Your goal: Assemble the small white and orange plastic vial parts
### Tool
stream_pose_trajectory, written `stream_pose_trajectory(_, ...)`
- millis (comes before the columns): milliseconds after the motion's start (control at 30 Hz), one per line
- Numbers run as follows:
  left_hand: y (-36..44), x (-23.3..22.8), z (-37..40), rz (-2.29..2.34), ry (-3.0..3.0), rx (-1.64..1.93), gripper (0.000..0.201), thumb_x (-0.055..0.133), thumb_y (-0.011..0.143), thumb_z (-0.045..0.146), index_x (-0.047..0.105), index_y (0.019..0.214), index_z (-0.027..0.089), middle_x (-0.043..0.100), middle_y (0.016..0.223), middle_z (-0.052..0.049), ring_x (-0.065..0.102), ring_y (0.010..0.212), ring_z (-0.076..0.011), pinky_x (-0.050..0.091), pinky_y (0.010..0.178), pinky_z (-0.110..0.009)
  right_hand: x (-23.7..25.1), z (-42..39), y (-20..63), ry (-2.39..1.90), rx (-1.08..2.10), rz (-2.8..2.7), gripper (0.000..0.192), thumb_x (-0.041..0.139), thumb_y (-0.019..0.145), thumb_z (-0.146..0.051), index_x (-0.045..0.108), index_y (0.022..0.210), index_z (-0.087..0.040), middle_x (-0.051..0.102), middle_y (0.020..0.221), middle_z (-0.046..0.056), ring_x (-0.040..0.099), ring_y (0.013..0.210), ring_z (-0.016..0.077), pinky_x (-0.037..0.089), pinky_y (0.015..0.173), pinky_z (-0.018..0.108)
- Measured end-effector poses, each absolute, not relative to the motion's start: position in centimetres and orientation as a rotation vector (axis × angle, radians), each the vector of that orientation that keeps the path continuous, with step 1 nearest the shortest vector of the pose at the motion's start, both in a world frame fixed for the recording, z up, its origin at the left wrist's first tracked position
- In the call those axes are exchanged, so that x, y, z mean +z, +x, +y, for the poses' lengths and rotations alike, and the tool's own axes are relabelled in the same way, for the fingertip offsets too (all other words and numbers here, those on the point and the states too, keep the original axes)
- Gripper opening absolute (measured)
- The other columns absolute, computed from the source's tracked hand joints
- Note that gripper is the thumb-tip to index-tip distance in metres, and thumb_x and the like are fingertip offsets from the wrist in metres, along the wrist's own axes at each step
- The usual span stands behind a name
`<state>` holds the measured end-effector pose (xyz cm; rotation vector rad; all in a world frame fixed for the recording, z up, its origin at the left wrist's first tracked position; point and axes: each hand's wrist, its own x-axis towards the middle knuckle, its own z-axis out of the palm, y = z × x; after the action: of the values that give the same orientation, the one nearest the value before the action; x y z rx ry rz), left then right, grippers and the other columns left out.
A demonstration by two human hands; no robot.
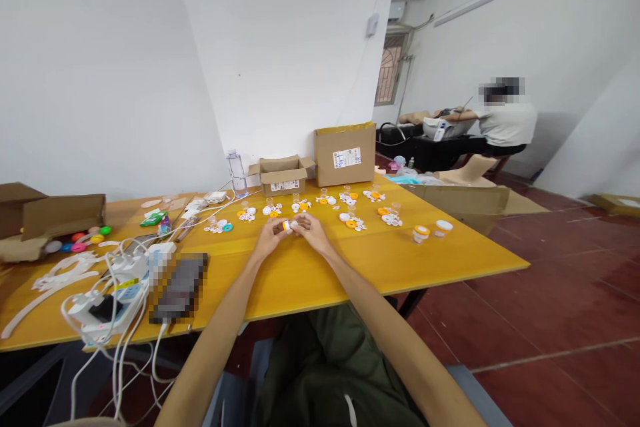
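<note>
Cardboard sits at the far left edge of the yellow surface [300,280]: a flattened brown box [45,213] with a few coloured round caps [80,240] just beside it. Nearer the person, white cables [100,280] tangle around a white power strip [107,310], and a dark blurred device [179,287] lies just right of them. Further back stand a clear water bottle [237,173] and a small open carton [283,175]. In the middle, the left hand [270,235] and the right hand [310,230] meet above the surface, the fingers of both closed together on a small white and orange piece [289,225] pinched between them; it is too small to say exactly what it is. Behind the hands, a row of little piles of white and orange parts [325,203] runs across the surface, with tiny clear cups among them. A taller closed carton [345,155] with a white label stands at the back. Right of the hands, two small jars [430,230] stand near the edge, one with an orange lid, one with a white lid. Far right, well apart, a person in a white shirt [505,123] sits at a dark table.
</note>
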<state>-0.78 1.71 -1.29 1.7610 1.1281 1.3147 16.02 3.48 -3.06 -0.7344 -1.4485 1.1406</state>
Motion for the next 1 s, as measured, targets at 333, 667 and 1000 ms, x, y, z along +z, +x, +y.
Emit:
stream_pose_trajectory(333,-0.5,-0.2,0.9,1.092,1.674,1.258,0.039,0.077,0.071,0.046,0.077,0.099,0.018,0.074,0.083,-0.004,0.064,0.081,-0.0204,0.051,0.078,-0.032,-2.7,3.5,16.0,-0.726,1.088,-1.482,0.026,0.075,0.064,-0.030,0.063,0.087,-0.023,0.070,0.087,0.002,0.066,0.085,0.0192,0.055,0.080,0.034)
stream_pose_trajectory(667,-0.5,0.0,0.7,1.102,1.645,1.224,0.047,0.065,0.076,0.064,0.071,0.078,0.017,0.056,0.056,0.002,0.054,0.058,-0.0141,0.044,0.058,-0.026,-2.1,2.7,15.9,-0.701,1.017,-1.562,0.021,0.071,0.068,-0.029,0.063,0.086,-0.023,0.069,0.089,0.001,0.066,0.085,0.0191,0.053,0.081,0.033)
stream_pose_trajectory(1000,-0.3,0.3,0.1,1.150,1.577,1.233,0.052,0.064,0.076,0.067,0.057,0.060,0.018,0.053,0.055,0.001,0.050,0.054,-0.0124,0.041,0.055,-0.025,-1.9,2.3,15.7,-0.709,1.039,-1.549,0.023,0.074,0.065,-0.032,0.063,0.084,-0.023,0.070,0.088,0.000,0.067,0.082,0.0188,0.054,0.079,0.033)
